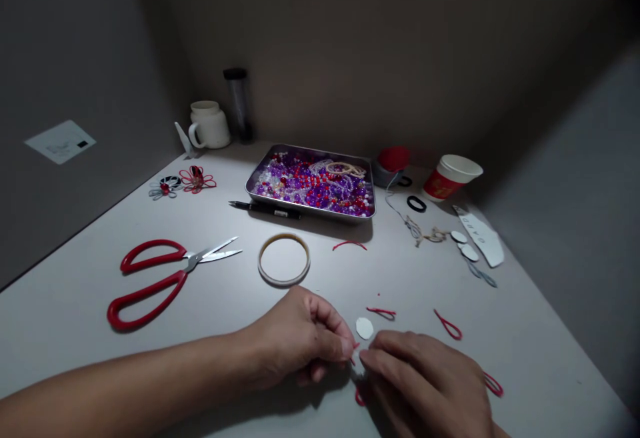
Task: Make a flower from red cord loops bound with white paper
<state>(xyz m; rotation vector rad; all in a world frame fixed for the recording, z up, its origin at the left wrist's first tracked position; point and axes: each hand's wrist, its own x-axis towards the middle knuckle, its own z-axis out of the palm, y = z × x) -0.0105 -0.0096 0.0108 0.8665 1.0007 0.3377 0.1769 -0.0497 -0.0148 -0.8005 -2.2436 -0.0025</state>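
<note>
thin red cord loop (356, 351), pinched between left hand (300, 338) and right hand (425, 385) fingers, small white disc (365, 328) beside

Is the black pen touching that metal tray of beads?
Cannot tell. In the head view the black pen lies along the tray's front edge, but the tray's shadow hides any gap.

White table (75, 305) carrying red-handled scissors (160, 278), tape ring (284, 259), black pen (265, 209), metal bead tray (313, 183), white mug (209, 125), paper cup (450, 178), loose red wire loops (447, 325), small white paper discs (365, 328).
</note>
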